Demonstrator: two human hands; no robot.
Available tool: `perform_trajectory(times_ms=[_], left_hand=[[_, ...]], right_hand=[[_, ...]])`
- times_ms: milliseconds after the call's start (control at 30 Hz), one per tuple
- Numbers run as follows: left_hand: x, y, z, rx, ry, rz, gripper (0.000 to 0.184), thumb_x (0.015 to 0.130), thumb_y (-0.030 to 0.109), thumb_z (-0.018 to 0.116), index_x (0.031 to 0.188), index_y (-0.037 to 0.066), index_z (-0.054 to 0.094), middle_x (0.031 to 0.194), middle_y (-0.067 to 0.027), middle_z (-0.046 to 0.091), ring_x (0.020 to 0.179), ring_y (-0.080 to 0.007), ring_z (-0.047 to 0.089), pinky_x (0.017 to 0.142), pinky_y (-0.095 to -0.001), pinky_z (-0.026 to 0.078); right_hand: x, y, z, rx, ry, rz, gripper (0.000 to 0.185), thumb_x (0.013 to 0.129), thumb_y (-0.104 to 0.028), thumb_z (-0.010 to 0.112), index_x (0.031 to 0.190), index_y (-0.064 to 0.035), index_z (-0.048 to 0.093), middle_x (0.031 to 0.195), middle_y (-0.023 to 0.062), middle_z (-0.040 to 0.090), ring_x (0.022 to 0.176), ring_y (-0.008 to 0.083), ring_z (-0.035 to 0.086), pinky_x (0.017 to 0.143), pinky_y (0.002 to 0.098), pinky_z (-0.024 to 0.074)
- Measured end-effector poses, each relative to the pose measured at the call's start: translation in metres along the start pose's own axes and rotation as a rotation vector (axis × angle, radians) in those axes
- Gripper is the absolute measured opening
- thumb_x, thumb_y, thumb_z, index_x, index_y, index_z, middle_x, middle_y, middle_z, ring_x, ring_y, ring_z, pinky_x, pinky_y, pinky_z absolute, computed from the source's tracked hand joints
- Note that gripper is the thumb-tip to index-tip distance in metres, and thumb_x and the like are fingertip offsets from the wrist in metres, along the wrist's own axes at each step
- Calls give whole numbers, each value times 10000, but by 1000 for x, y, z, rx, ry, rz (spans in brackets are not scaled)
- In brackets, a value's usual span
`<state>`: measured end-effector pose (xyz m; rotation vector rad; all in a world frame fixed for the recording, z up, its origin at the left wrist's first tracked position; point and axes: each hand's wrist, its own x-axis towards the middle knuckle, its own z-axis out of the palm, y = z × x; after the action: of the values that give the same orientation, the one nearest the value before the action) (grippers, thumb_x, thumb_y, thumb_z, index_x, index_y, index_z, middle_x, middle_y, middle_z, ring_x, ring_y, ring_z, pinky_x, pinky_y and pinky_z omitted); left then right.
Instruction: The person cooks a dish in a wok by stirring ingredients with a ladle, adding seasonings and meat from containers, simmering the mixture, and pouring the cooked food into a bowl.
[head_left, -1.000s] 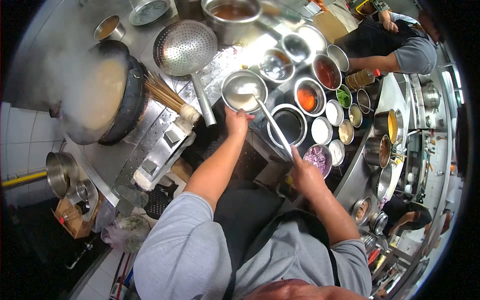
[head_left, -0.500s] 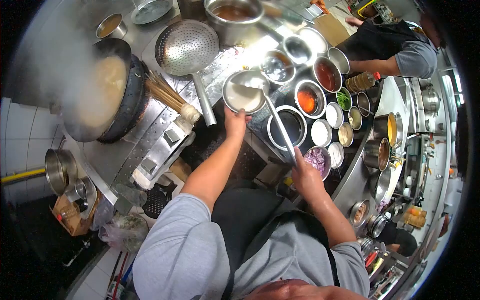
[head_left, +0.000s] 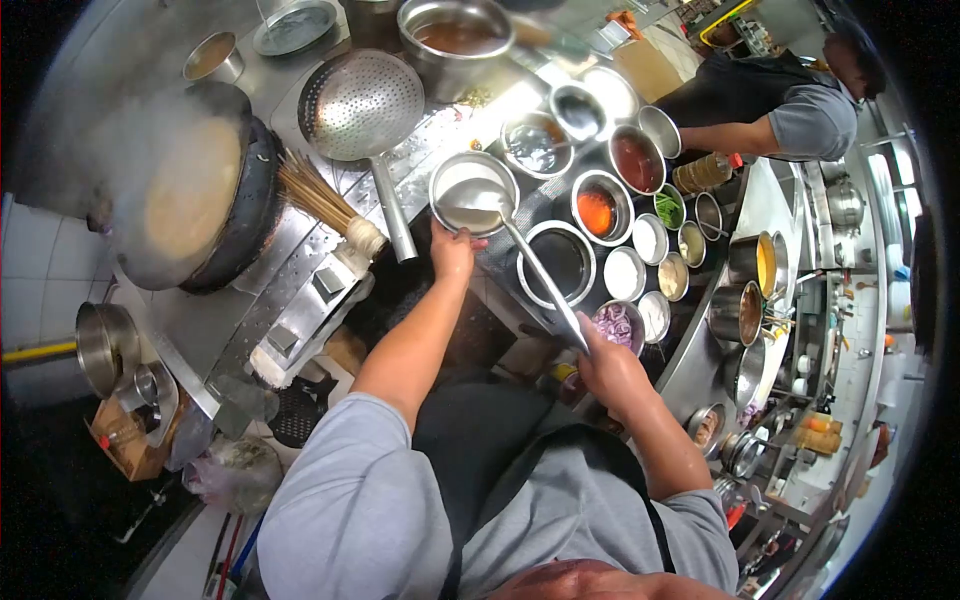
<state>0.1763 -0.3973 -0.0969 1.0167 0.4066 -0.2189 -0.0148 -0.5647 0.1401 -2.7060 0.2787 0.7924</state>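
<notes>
My left hand is closed on the near rim of a steel bowl that holds a whitish liquid. In my right hand is the handle of a long metal ladle, and the ladle's head lies over the bowl, tilted. Just right of the bowl stands a round pot with dark contents. A bowl of sliced purple onion sits close to my right hand. Left of the bowl, a perforated strainer rests with its handle pointing toward me.
A steaming wok with pale broth is at the left, beside a bamboo brush. Several seasoning bowls, one with red sauce, stand at the right. Another person in a dark apron stands at the upper right.
The ladle's head has turned over the bowl, and its rounded side shows more. Both hands still hold the same things. The whole view has shifted slightly. The other person's arm has moved.
</notes>
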Motion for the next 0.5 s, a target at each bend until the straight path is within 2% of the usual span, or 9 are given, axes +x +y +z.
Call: perform_trajectory(times_ms=[100, 167, 300, 367, 500], left_hand=[[5, 3, -5, 13, -13, 17, 580, 912, -122, 421, 1440, 21, 229, 1173, -224, 572, 662, -260, 683, 530, -292, 601], [-1, 13, -3, 58, 13, -1, 528, 907, -116, 431, 1403, 12, 306, 1141, -202, 585, 633, -232, 674, 514, -287, 590], [2, 9, -5, 58, 15, 46, 504, 902, -112, 434, 1381, 10, 340, 1066, -182, 607, 594, -212, 660, 501, -286, 579], [-1, 15, -3, 100, 13, 28, 492, 896, -103, 431, 1370, 5, 360, 992, -164, 622, 567, -199, 646, 492, -283, 565], [-3, 22, 0, 105, 32, 9, 495, 891, -93, 425, 1373, 1, 361, 935, -151, 626, 539, -193, 634, 480, -282, 551]], right_hand=[[-10, 4, -2, 31, 1, -8, 651, 848, -123, 581, 1456, -136, 351, 874, 302, 638, 810, 447, 643, 733, 514, 497], [-10, 6, 7, 102, 99, -60, 641, 846, -109, 589, 1446, -106, 363, 886, 300, 639, 817, 452, 641, 736, 516, 492], [4, -5, 16, 152, 166, -97, 651, 841, -92, 597, 1446, -78, 356, 891, 306, 638, 821, 457, 638, 736, 517, 484], [11, -2, 24, 139, 168, -64, 714, 852, -63, 607, 1489, -137, 293, 882, 309, 634, 830, 470, 631, 726, 518, 478], [14, -9, 20, 189, 153, -49, 724, 859, -64, 605, 1499, -126, 273, 871, 312, 631, 825, 475, 629, 722, 524, 476]])
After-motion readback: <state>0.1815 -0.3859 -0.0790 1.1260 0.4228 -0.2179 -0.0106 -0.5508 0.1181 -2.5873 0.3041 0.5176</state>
